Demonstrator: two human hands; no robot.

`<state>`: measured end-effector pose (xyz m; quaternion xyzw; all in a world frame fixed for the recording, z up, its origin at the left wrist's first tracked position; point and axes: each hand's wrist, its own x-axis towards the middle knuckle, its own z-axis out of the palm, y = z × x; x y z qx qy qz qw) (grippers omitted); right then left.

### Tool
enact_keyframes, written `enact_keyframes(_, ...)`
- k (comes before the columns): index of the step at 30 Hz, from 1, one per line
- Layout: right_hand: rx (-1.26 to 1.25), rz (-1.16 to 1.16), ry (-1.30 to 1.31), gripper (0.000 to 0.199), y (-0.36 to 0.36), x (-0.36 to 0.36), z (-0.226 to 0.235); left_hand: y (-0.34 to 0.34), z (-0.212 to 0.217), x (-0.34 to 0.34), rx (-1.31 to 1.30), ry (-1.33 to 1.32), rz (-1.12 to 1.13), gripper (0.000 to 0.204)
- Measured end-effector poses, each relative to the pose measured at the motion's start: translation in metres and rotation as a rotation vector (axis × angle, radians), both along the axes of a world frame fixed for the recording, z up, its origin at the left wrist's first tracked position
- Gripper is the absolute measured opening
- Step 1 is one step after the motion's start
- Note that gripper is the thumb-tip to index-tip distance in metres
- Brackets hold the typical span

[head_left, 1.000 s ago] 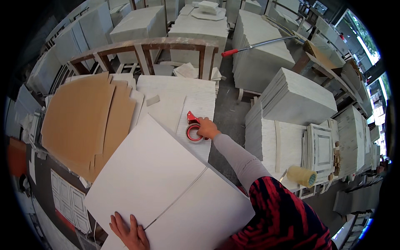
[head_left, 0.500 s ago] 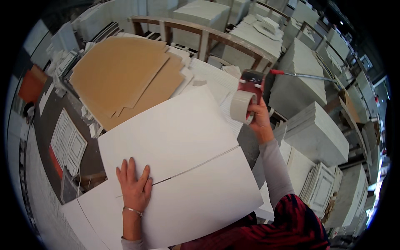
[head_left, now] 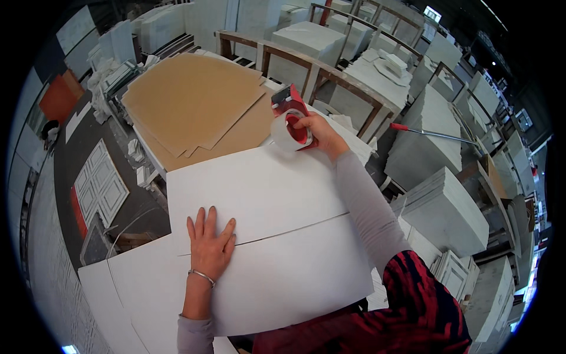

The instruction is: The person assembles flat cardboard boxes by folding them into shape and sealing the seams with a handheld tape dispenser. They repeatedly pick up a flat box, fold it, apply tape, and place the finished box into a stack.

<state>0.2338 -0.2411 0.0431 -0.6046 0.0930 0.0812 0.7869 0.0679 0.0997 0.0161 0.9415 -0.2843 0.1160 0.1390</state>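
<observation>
A large white board (head_left: pixel 295 283) lies in front of me, with a dark narrow line running across it where two parts meet. My left hand (head_left: pixel 211 245) rests flat on it, fingers spread, over the left end of that line. In my right hand (head_left: pixel 321 133) is a red tape dispenser (head_left: pixel 290 103) with a wide pale roll of tape (head_left: pixel 284 137). I hold it by its handle above the far edge of the board. Part of the handle is hidden by my fingers.
Brown cardboard sheets (head_left: pixel 194 100) are stacked beyond the board. To the left, a patterned white panel (head_left: pixel 100 183) lies on a dark surface. Stone slabs (head_left: pixel 448 206) stand at the right, near a red-handled metal bar (head_left: pixel 433 134). A wooden frame (head_left: pixel 312 68) runs along the back.
My right hand has carried the tape dispenser leftward, from beyond the board's right side to above its far edge. My left hand stays flat on the board. The view has shifted slightly.
</observation>
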Motion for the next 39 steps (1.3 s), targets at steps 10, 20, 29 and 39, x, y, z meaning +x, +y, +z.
enact_keyframes(10,-0.059,-0.031,-0.046,0.033,0.006,-0.001,-0.008,-0.068,-0.004,-0.011,-0.019,0.041,-0.053,0.041)
enact_keyframes(20,0.039,0.131,-0.192,0.047,0.020,-0.020,0.016,-0.068,-0.006,0.004,-0.098,0.054,-0.050,0.035)
enact_keyframes(29,-0.680,0.382,-0.606,0.064,0.058,-0.136,0.022,-0.068,-0.003,0.010,-0.066,0.095,-0.020,0.023)
enact_keyframes(39,-0.681,0.278,-0.660,0.062,0.057,-0.138,0.003,-0.041,0.016,0.007,-1.203,0.758,0.019,0.022)
